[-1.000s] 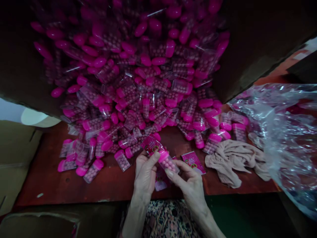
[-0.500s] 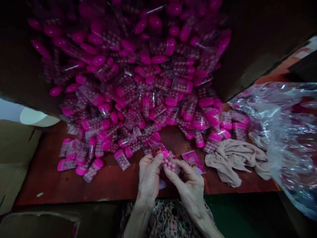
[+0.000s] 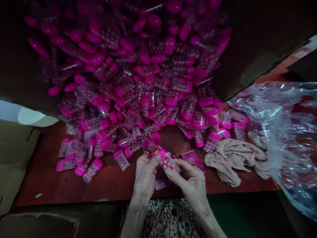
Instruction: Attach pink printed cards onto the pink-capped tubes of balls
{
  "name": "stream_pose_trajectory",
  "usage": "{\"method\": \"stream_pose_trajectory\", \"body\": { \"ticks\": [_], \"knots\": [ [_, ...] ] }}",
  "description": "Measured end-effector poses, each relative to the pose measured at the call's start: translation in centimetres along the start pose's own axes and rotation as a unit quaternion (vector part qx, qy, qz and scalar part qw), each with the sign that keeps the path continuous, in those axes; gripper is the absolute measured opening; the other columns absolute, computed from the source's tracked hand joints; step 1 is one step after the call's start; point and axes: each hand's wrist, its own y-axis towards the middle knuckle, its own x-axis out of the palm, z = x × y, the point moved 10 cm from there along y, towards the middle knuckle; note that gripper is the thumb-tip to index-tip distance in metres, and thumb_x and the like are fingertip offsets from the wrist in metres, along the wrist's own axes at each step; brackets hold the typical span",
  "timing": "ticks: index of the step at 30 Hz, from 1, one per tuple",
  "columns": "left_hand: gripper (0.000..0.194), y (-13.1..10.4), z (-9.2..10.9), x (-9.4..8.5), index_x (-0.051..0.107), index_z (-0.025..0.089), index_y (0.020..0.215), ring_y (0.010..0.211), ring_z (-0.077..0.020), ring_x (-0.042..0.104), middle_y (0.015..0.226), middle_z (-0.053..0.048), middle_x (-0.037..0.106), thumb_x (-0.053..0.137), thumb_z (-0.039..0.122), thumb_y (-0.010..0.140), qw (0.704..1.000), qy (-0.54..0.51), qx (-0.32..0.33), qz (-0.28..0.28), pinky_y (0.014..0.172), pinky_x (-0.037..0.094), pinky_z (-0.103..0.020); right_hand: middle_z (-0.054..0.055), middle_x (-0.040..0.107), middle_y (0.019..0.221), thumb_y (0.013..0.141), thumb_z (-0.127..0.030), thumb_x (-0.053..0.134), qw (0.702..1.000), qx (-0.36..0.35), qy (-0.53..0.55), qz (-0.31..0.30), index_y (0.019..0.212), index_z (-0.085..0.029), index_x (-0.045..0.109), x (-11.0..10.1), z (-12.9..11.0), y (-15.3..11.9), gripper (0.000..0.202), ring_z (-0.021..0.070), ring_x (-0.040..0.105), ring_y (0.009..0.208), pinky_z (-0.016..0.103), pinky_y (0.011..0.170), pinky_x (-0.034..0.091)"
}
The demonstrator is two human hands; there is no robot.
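Observation:
Close to the table's front edge, my left hand (image 3: 145, 180) pinches a pink printed label sleeve (image 3: 150, 146). My right hand (image 3: 192, 178) grips a clear flat container of pink balls (image 3: 168, 164) by its lower end. The container's pink cap points at the sleeve and touches or meets it near my left thumb; whether it is inside the sleeve I cannot tell. Behind my right fingers lies another pink printed sleeve (image 3: 192, 160) on the table. A pale-edged printed piece (image 3: 160, 184) shows below, between my hands, partly hidden.
A large heap of pink-capped containers (image 3: 146, 86) spills from a dark box (image 3: 242, 49) onto the red table (image 3: 56, 185). At the right lie a crumpled beige cloth (image 3: 230, 158) and a clear plastic bag (image 3: 292, 138). Cardboard (image 3: 17, 152) stands at the left.
My left hand and the sleeve have shifted slightly left, showing more of the sleeve and of the container's cap end. The right hand stays nearly in place, still gripping the container.

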Motion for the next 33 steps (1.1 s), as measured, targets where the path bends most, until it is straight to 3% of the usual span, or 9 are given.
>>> {"method": "stream_pose_trajectory", "body": {
  "ticks": [5, 9, 13, 19, 25, 29, 33],
  "knots": [
    [0.026, -0.5, -1.2, 0.5, 0.063, 0.010, 0.083, 0.068, -0.0198, 0.066, 0.072, -0.011, 0.072, 0.065, 0.033, 0.074, 0.999, -0.025, -0.041, -0.006, 0.068, 0.050, -0.032, 0.000, 0.070, 0.081, 0.068, -0.030, 0.073, 1.000, -0.001, 0.008, -0.024, 0.088, -0.022, 0.068, 0.8, 0.5, 0.0, 0.022, 0.0143, 0.062, 0.070, 0.024, 0.065, 0.051],
    [0.021, -0.7, -1.9, 0.9, 0.062, 0.010, 0.083, 0.059, -0.0145, 0.063, 0.073, -0.012, 0.071, 0.063, 0.030, 0.077, 0.999, -0.021, -0.048, -0.001, 0.060, 0.049, -0.027, 0.002, 0.071, 0.081, 0.068, -0.030, 0.072, 0.999, -0.026, -0.030, 0.006, 0.087, -0.021, 0.069, 0.8, 0.3, -0.5, 0.021, 0.0169, 0.064, 0.072, 0.028, 0.069, 0.052],
    [0.017, -0.8, -2.1, 1.6, 0.063, 0.010, 0.082, 0.050, -0.0084, 0.056, 0.074, -0.011, 0.071, 0.061, 0.026, 0.078, 0.997, -0.021, -0.062, -0.042, 0.052, 0.045, -0.021, 0.002, 0.070, 0.082, 0.069, -0.029, 0.072, 0.997, -0.048, -0.045, 0.036, 0.086, -0.021, 0.068, 0.3, -0.2, -0.8, 0.020, 0.0158, 0.064, 0.072, 0.026, 0.070, 0.051],
    [0.023, -0.9, -1.0, 1.1, 0.064, 0.010, 0.091, 0.070, -0.0152, 0.063, 0.082, -0.011, 0.071, 0.053, 0.029, 0.084, 0.998, -0.022, -0.035, -0.036, 0.068, 0.049, -0.028, -0.001, 0.068, 0.075, 0.068, -0.028, 0.072, 0.999, -0.035, -0.013, 0.011, 0.086, -0.022, 0.068, 0.5, -0.2, -0.3, 0.019, 0.0129, 0.061, 0.064, 0.022, 0.060, 0.051],
    [0.021, -1.0, -1.9, 0.1, 0.065, 0.011, 0.083, 0.065, -0.0157, 0.064, 0.066, -0.006, 0.068, 0.061, 0.032, 0.078, 0.999, 0.021, -0.032, 0.000, 0.070, 0.050, -0.030, 0.002, 0.070, 0.083, 0.066, -0.029, 0.073, 0.999, -0.036, -0.018, 0.035, 0.087, -0.021, 0.069, 0.0, -0.4, -0.7, 0.023, 0.0165, 0.064, 0.074, 0.027, 0.071, 0.052],
    [0.024, -1.1, -2.2, 0.3, 0.067, 0.012, 0.086, 0.072, -0.0185, 0.065, 0.069, -0.007, 0.069, 0.062, 0.033, 0.077, 0.998, 0.033, -0.040, -0.023, 0.073, 0.049, -0.031, 0.002, 0.070, 0.083, 0.064, -0.028, 0.075, 0.998, -0.037, -0.007, 0.050, 0.085, -0.021, 0.070, -0.3, -0.5, -0.9, 0.023, 0.0163, 0.064, 0.074, 0.027, 0.071, 0.053],
    [0.031, -0.9, -0.8, 0.7, 0.067, 0.011, 0.091, 0.084, -0.0221, 0.065, 0.087, -0.013, 0.071, 0.058, 0.038, 0.079, 0.999, 0.026, -0.007, -0.042, 0.077, 0.049, -0.033, -0.001, 0.068, 0.069, 0.065, -0.030, 0.074, 0.998, 0.004, 0.059, 0.015, 0.083, -0.021, 0.070, 0.4, 0.2, -0.3, 0.020, 0.0108, 0.058, 0.056, 0.020, 0.053, 0.050]
  ]
}}
